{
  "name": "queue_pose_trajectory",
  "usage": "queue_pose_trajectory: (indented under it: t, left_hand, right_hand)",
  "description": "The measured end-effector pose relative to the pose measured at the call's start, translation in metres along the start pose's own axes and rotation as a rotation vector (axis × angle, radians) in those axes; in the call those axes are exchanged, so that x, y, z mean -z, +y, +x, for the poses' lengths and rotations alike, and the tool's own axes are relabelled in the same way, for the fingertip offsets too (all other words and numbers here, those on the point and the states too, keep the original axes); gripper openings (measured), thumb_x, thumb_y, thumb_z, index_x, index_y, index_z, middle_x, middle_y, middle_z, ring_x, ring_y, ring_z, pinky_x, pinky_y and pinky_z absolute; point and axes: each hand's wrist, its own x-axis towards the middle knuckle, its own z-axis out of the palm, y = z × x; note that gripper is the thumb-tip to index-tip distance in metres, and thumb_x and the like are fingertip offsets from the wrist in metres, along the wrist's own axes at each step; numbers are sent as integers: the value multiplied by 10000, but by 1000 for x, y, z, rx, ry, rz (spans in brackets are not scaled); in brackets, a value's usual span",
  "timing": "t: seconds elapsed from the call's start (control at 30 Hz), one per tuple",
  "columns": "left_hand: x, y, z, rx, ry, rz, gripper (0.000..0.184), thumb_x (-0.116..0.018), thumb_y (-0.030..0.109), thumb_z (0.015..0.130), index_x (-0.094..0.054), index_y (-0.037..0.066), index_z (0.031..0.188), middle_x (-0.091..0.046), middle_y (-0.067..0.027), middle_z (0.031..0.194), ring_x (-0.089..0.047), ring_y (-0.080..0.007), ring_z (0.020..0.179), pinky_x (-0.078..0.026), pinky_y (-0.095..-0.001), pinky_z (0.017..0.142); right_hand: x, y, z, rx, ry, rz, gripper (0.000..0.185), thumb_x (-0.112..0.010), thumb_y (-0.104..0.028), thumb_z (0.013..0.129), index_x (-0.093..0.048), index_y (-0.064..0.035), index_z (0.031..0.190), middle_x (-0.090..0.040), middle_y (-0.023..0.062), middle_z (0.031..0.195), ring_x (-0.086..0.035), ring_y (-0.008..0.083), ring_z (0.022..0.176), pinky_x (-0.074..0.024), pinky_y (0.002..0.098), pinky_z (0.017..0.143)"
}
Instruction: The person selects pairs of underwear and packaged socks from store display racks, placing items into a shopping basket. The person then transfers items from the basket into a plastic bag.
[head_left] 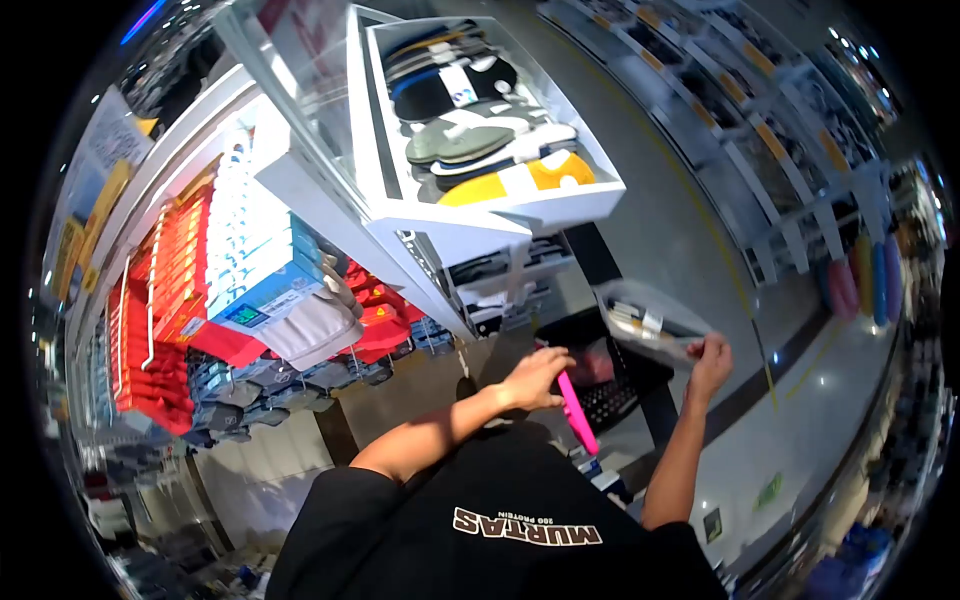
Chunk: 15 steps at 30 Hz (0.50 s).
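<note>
My left hand is closed round a bright pink object, long and narrow as seen from above. To the right, my right hand pinches the edge of a clear plastic bag, which has dark and white items in it. Below and between the hands is a black basket with a perforated side; a reddish packet lies in it. The bag hangs over the basket's upper right part.
A white bin of packed insoles or slippers stands ahead, above a lower shelf. Red and blue packages hang on a rack at left. More shelving lines the far right, with colourful rolled items near it.
</note>
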Motion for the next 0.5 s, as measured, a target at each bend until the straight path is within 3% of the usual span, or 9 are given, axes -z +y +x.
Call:
queue_pose_trajectory:
  t: [0.07,0.13,0.23,0.33,0.37,0.4,0.47,0.5]
  left_hand:
    - [32,20,-7,86,12,-315,743,-816,334,823,-468,28,1404,-486,-207,1432,-504,-342,1321,-402,-431,1120]
    - [33,16,-6,132,219,-582,744,-773,349,892,-415,8,1448,-486,-181,1432,-509,-289,1310,-405,-411,1112]
    - [69,36,0,199,378,-977,813,-723,350,937,-269,28,1528,-443,-187,1463,-536,-264,1235,-464,-391,1001]
    - [111,56,-8,184,517,-1016,887,-738,395,915,-237,6,1534,-431,-165,1373,-538,-190,1083,-500,-345,906]
    - [120,60,-13,261,538,-973,926,-757,414,892,-236,3,1537,-448,-155,1322,-535,-168,1034,-508,-326,879]
    - [134,68,-20,347,518,-910,844,-763,367,894,-308,7,1508,-511,-138,1257,-556,-151,972,-508,-306,860]
    - [141,67,-35,292,550,-1006,656,-756,305,905,-463,0,1407,-609,-89,1097,-568,-125,865,-504,-278,817]
    - [150,64,-49,389,442,-1012,441,-734,244,924,-592,-13,1254,-655,-43,956,-583,-105,818,-492,-256,777]
  right_hand:
    - [-3,-44,-7,78,-23,-41,144,-620,-152,989,-634,-11,964,-620,52,736,-599,136,636,-513,277,616]
    - [-14,-87,-21,107,-67,28,136,-615,-118,987,-635,14,962,-624,53,739,-598,127,643,-512,267,628]
    - [-35,-128,-43,177,-181,111,111,-603,-86,983,-631,20,970,-627,55,755,-597,119,651,-512,265,645]
    - [-56,-153,-67,277,-270,143,95,-592,-64,980,-627,24,982,-634,58,779,-597,115,666,-512,265,649]
    - [-59,-159,-75,288,-331,149,104,-575,-61,990,-630,25,1002,-633,53,853,-587,107,753,-496,256,715]
    - [-65,-168,-84,309,-365,153,101,-572,-53,989,-630,28,1006,-633,56,870,-581,103,775,-488,254,731]
    - [-80,-181,-101,355,-429,160,99,-566,-37,986,-629,34,1013,-634,60,903,-570,95,819,-472,250,765]
    - [-85,-180,-106,379,-471,163,115,-578,-51,971,-627,40,1021,-636,70,934,-557,96,852,-443,246,805]
